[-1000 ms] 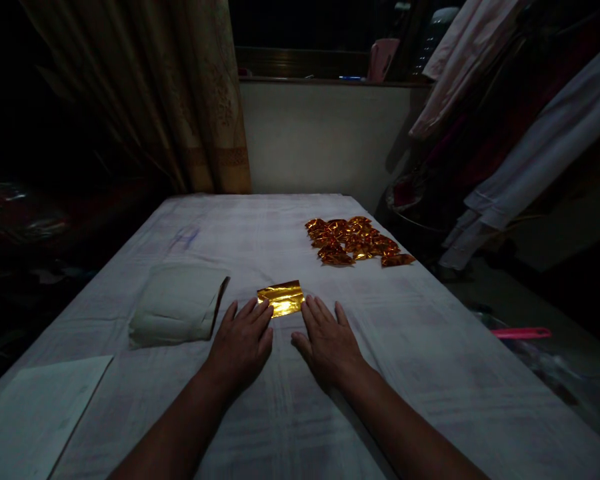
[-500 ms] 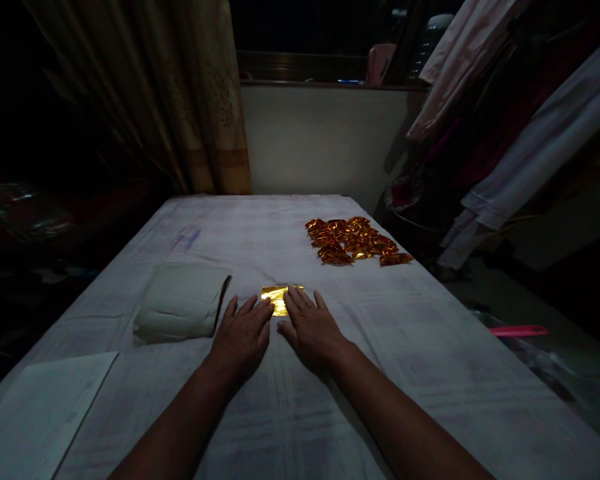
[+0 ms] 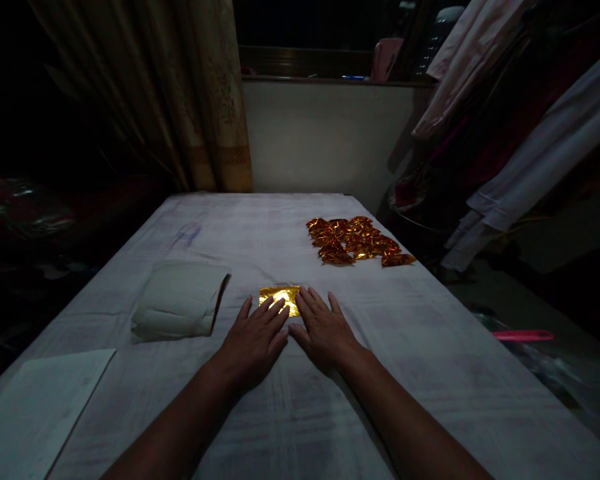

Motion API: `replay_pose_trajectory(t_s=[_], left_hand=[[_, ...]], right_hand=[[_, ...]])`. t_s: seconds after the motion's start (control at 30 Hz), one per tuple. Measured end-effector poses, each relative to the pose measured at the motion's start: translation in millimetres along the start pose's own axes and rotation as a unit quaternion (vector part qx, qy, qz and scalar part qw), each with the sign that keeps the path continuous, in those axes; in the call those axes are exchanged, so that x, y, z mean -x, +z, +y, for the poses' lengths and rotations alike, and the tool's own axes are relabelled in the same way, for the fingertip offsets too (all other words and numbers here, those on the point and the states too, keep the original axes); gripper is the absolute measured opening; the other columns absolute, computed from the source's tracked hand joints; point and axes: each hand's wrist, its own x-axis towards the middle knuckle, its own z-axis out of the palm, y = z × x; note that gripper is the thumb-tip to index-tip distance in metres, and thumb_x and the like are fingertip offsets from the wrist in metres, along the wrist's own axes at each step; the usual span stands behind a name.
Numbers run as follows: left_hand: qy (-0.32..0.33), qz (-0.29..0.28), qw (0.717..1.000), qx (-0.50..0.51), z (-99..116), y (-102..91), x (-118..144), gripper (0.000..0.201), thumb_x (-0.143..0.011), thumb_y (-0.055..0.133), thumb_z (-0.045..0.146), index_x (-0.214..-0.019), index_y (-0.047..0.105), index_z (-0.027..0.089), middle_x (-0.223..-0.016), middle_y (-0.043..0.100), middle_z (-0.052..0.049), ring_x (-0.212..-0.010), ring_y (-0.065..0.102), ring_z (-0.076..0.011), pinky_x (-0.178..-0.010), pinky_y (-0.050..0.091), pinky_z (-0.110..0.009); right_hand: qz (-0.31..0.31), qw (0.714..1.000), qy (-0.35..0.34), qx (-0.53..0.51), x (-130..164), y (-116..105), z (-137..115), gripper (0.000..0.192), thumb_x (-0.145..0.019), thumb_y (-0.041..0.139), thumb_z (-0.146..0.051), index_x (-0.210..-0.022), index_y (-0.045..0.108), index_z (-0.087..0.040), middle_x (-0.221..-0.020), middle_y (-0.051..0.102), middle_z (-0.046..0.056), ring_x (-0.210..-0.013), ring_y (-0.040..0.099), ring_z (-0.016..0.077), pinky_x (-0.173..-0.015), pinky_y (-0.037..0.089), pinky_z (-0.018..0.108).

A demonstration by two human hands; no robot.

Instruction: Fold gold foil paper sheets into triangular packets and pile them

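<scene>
Gold foil sheet (image 3: 279,296) lies on the bench (image 3: 430,347), left hand (image 3: 255,340) and right hand (image 3: 325,330) flat, fingertips pressing it, gripping nothing.

I count: hands 2, left hand (image 3: 254,340) and right hand (image 3: 325,328) | flat gold foil sheet (image 3: 279,296) 1, centre | folded foil pieces (image 3: 356,240) one heap far right, too bunched to number | white paper stack (image 3: 177,300) 1, left | paper sheet (image 3: 40,410) 1, near left

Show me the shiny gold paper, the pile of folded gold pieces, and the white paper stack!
gold paper (image 3: 279,295), head view, on its bare far half.
pile of folded gold pieces (image 3: 355,239), head view, middle of the heap.
white paper stack (image 3: 177,300), head view, centre of the top sheet.
</scene>
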Motion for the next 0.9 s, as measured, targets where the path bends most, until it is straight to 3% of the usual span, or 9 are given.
replay_pose_trajectory(t_s=[0.17,0.3,0.4,0.5,0.63,0.9], left_hand=[[0.005,0.025,0.999,-0.021,-11,-5.4,20,0.046,-0.104,0.039,0.036,-0.147,0.050,0.023,-0.152,0.054,-0.008,-0.142,0.046,-0.0259,-0.122,0.019,-0.055],[-0.011,0.085,0.996,-0.002,-14,-10.2,17,0.033,-0.102,0.045,0.029,-0.128,0.065,0.023,-0.132,0.069,-0.008,-0.124,0.062,-0.0254,-0.118,0.028,-0.054],[-0.020,0.100,0.995,0.018,-16,-13.6,10,0.023,-0.100,0.051,0.029,-0.110,0.071,0.024,-0.114,0.075,-0.007,-0.109,0.068,-0.0244,-0.114,0.034,-0.055],[-0.032,0.092,0.995,0.032,-19,-14.0,6,0.018,-0.098,0.056,0.030,-0.108,0.070,0.024,-0.111,0.075,-0.006,-0.106,0.068,-0.0247,-0.112,0.036,-0.055],[-0.036,0.100,0.992,0.064,-24,-11.7,7,0.025,-0.099,0.056,0.032,-0.120,0.066,0.023,-0.125,0.072,-0.008,-0.116,0.065,-0.0260,-0.108,0.041,-0.051],[-0.028,0.099,0.993,0.062,-25,-15.0,4,0.021,-0.099,0.057,0.035,-0.111,0.070,0.024,-0.113,0.075,-0.006,-0.105,0.066,-0.0249,-0.096,0.047,-0.045]], right_hand=[[0.026,1.000,-0.004,-0.006,3,1,0,0.069,-0.102,0.039,-0.053,-0.157,0.034,-0.011,-0.164,0.026,0.015,-0.154,0.022,0.0297,-0.124,0.012,0.059],[0.084,0.996,-0.011,-0.018,4,0,0,0.063,-0.098,0.052,-0.046,-0.151,0.045,-0.012,-0.161,0.037,0.017,-0.150,0.030,0.0328,-0.122,0.017,0.059],[0.135,0.988,-0.060,-0.039,3,-4,1,0.040,-0.093,0.063,-0.035,-0.129,0.065,-0.019,-0.148,0.055,0.014,-0.139,0.045,0.0308,-0.115,0.030,0.052],[0.140,0.983,-0.103,-0.063,0,-5,4,0.018,-0.091,0.065,-0.027,-0.106,0.074,-0.024,-0.126,0.069,0.010,-0.117,0.060,0.0260,-0.099,0.043,0.042],[0.134,0.983,-0.108,-0.071,-4,-1,9,0.016,-0.092,0.066,-0.026,-0.105,0.074,-0.025,-0.118,0.071,0.009,-0.110,0.062,0.0249,-0.092,0.045,0.041],[0.134,0.984,-0.103,-0.049,-10,-2,9,0.018,-0.095,0.061,-0.023,-0.107,0.074,-0.024,-0.115,0.072,0.009,-0.105,0.062,0.0240,-0.088,0.045,0.039]])
